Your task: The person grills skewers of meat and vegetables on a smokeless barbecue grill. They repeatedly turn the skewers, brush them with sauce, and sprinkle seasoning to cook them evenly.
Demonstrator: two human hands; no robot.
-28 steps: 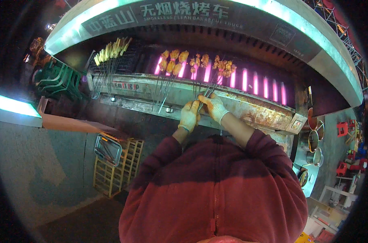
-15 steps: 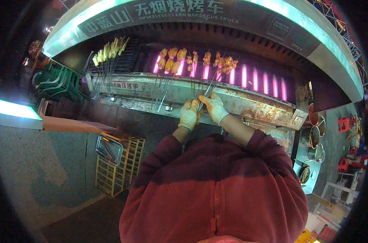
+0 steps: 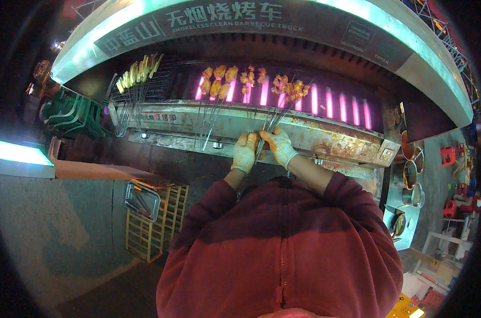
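While pale-yellow food skewers (image 3: 139, 74) lie at the left end of the grill (image 3: 330, 140), the gloved left hand (image 3: 244, 152) curls tightly round thin metal skewers (image 3: 251, 121). Beside it, the gloved right hand (image 3: 279, 146) pinches a slanting skewer bundle (image 3: 276, 117), its browned meat (image 3: 296, 91) over pink-glowing tubes (image 3: 342, 108).

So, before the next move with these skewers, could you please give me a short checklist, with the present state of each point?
1. Left grip closed on the skewers: ok, fingers curled at the handle ends.
2. Right grip on them too: ok, just beside the left.
3. Gloves worn: ok, a pale one on each hand.
4. Browned food over the glowing bars: ok.
5. Skewers lined up parallel: not ok, they slant at different angles.
6. Food cooked through: cannot tell, only its outside shows.
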